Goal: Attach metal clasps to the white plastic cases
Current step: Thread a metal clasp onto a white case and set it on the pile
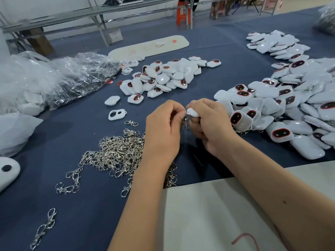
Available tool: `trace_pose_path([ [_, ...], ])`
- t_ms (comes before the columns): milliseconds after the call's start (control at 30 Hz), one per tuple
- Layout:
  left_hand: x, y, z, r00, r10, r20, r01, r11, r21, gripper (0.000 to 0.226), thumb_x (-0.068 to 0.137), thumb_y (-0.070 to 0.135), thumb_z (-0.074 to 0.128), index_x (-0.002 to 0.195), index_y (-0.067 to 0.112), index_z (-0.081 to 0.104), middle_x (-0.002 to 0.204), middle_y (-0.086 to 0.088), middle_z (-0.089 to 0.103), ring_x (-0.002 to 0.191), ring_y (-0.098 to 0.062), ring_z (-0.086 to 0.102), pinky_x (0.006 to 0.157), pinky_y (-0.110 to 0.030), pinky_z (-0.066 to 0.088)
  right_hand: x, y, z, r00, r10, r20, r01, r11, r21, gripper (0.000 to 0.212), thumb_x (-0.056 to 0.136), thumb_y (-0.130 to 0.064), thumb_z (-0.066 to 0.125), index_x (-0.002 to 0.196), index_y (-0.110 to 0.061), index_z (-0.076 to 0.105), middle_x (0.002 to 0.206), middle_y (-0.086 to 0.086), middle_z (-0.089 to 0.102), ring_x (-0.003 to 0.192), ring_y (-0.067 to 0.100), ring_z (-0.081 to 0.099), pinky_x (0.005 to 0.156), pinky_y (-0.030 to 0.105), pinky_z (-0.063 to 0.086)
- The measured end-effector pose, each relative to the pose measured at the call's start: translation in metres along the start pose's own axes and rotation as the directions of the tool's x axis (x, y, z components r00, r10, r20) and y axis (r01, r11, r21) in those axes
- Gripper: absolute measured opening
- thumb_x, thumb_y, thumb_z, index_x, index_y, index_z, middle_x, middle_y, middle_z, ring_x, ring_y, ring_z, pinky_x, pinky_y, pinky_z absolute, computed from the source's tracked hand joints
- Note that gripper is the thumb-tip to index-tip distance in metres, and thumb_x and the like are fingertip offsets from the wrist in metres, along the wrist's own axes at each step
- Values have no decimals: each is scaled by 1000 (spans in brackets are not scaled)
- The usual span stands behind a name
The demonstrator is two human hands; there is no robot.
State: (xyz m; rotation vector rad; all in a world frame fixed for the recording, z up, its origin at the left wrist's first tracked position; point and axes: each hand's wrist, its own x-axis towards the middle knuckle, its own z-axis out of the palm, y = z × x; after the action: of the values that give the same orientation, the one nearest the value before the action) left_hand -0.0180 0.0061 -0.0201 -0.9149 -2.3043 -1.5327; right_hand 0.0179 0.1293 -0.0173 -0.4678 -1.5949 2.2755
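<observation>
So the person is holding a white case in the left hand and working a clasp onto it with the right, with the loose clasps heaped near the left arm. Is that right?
Not quite: the head view shows the hands the other way round. The right hand holds the white case, and the left hand works the clasp onto it. The loose clasps do lie near the left arm.

Both forearms were bare to the frame edge, no sleeves, watch or rings seen. Left hand (pixel 164 127) and right hand (pixel 212 124) ungloved, nails short. Small dark mark on right forearm (pixel 284 201).
</observation>
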Motion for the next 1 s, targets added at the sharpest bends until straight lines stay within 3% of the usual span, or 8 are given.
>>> trace_pose_path([
  [233, -1, -1, 1, 996, -87, 16, 89, 990, -108, 14, 89, 11, 66, 92, 25, 69, 84, 11, 72, 79, -15, 71, 79, -41, 60, 0, 0, 0, 1000, 4, -5, -4, 999, 53, 22, 103, -11, 51, 82, -10, 54, 47, -5, 34, 37, 9, 25, 38, 17, 18],
  [367, -1, -6, 1, 994, -110, -5, 109, 990, -89, 14, 92, 7, 66, 91, 20, 72, 81, 8, 73, 77, -15, 72, 79, -44, 61, 0, 0, -1, 999, 12, 46, -13, 999, 35, 26, 106, -15, 50, 81, -12, 56, 49, -5, 36, 39, 10, 26, 39, 15, 19],
  [467, -1, -8, -2, 997, -72, 7, 72, 996, -52, 10, 92, 13, 65, 87, 19, 72, 76, 7, 72, 73, -16, 70, 75, -43, 60, -2, 2, 0, 998, 2, 70, -4, 1000, 26, 26, 106, -17, 52, 81, -12, 58, 50, -3, 39, 40, 10, 27, 39, 16, 20],
  [633, 0, -5, -6, 999, 22, 39, -25, 996, 82, 13, 89, 13, 65, 78, 19, 68, 69, 10, 65, 67, -11, 61, 66, -28, 51, -1, 5, 1, 997, -80, 18, 80, 997, -17, 26, 106, -18, 53, 82, -10, 55, 50, -3, 42, 39, 10, 31, 40, 19, 22],
  [800, 0, -6, -12, 998, -40, 52, 28, 975, 220, 14, 86, 13, 65, 74, 20, 67, 63, 7, 62, 63, -15, 55, 61, -34, 45, -4, 11, 0, 968, -248, 40, 252, 949, -188, 7, 92, -16, 55, 86, -14, 59, 61, -9, 52, 49, 7, 44, 45, 18, 37],
  [900, 3, -9, -20, 995, -77, 65, 51, 940, 337, 16, 86, 11, 67, 74, 20, 67, 60, 6, 59, 60, -17, 52, 58, -33, 39, -4, 11, -3, 928, -324, 182, 370, 849, -378, 9, 89, -24, 57, 96, -22, 63, 67, -11, 55, 59, 14, 47, 58, 32, 41],
  [1000, 2, -11, -25, 988, -98, 117, 40, 908, 418, 12, 87, 11, 63, 80, 17, 70, 64, 2, 61, 65, -25, 55, 59, -40, 45, -4, 9, -7, 887, -333, 320, 456, 744, -488, 14, 94, -33, 69, 100, -22, 63, 68, -2, 61, 59, 26, 52, 58, 38, 45],
])
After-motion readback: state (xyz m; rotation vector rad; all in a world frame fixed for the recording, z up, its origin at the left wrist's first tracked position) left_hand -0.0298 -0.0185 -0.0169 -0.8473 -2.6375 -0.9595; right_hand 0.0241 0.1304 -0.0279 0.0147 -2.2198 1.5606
